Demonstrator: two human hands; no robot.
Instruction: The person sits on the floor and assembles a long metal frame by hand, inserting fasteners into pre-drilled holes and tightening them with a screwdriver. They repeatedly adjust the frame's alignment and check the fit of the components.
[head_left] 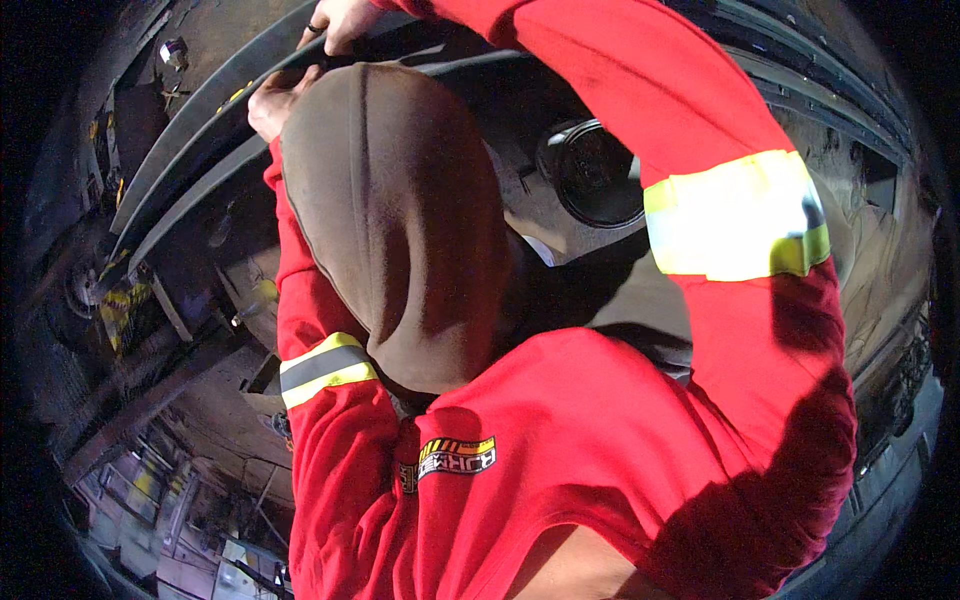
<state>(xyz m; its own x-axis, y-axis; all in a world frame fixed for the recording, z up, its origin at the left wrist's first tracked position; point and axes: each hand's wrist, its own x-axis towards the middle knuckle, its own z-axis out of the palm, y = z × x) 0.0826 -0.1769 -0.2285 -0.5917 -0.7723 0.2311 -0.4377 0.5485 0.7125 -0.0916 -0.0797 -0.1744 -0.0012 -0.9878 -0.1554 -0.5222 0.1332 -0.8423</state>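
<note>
Two of my hands meet at the upper left, over long dark flat bars (205, 100) that look like metal and appear curved in this view. My left hand (275, 103) is closed at the edge of one bar, its fingers partly hidden. Just above it, my right hand (345, 22) wears a dark ring, with its fingers bent down toward the bars. Whatever lies between those fingers is too small to make out. A rounded form in brown cloth (400, 220), seemingly my bent knee, rises between my red sleeves and hides part of the bars.
A round black bucket-like container (595, 175) stands right of the brown cloth. More long dark bars (820, 85) run along the upper right. Scattered items lie on the dirty brown floor (225, 410) at left, near a yellow-marked piece (122, 312).
</note>
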